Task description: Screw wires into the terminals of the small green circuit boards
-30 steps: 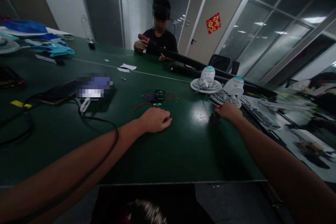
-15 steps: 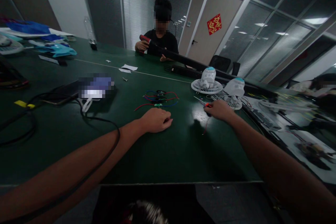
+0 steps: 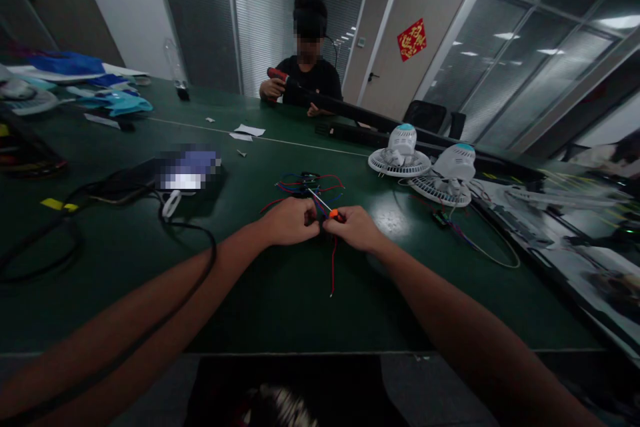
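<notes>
My left hand (image 3: 290,221) is closed in a loose fist on the green table (image 3: 260,293), pinching something small that I cannot make out. Touching it from the right, my right hand (image 3: 354,227) grips a small screwdriver (image 3: 325,205) with an orange collar; its thin shaft points up and left. A red wire (image 3: 333,267) hangs from between the hands toward me. Just beyond the knuckles lies a tangle of red, blue and green wires (image 3: 307,185).
Two small white fans (image 3: 400,153) (image 3: 450,173) lie at the right with a loose cable (image 3: 480,240). A dark device and black cables (image 3: 125,187) sit at the left. A person (image 3: 307,67) across the table holds a red tool. Papers (image 3: 245,130) lie far off.
My right hand picked up the screwdriver beside the fans and carried it left to meet my left hand, with a red wire trailing. The left hand stayed nearly still.
</notes>
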`<action>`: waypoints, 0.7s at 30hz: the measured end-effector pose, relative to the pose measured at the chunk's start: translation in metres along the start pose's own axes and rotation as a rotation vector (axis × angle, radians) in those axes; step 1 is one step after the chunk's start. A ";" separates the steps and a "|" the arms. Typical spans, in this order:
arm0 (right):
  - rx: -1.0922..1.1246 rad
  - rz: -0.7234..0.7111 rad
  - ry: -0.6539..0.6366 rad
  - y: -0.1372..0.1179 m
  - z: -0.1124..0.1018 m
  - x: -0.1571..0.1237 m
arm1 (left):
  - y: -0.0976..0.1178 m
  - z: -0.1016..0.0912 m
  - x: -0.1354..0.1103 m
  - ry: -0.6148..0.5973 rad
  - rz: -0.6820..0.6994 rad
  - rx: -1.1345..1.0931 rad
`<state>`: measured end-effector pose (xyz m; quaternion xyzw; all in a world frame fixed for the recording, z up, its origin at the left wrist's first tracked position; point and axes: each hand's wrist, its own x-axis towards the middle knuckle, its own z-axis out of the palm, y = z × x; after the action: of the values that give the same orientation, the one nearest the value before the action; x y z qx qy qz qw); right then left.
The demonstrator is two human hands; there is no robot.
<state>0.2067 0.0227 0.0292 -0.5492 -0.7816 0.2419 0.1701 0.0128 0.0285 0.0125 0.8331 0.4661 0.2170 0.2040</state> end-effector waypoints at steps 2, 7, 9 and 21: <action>0.002 -0.054 -0.027 0.003 -0.002 -0.002 | -0.003 -0.002 -0.002 -0.005 0.001 -0.096; -0.058 -0.178 -0.071 0.004 -0.007 -0.006 | -0.012 -0.006 -0.007 -0.035 0.092 -0.228; -0.057 -0.207 -0.112 0.006 -0.008 -0.007 | -0.016 -0.007 -0.011 -0.050 0.119 -0.154; 0.269 0.074 0.138 0.018 -0.034 -0.010 | 0.008 -0.004 -0.024 0.007 0.095 0.143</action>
<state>0.2423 0.0248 0.0470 -0.5653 -0.7079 0.3122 0.2863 0.0052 0.0039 0.0157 0.8660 0.4409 0.1954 0.1320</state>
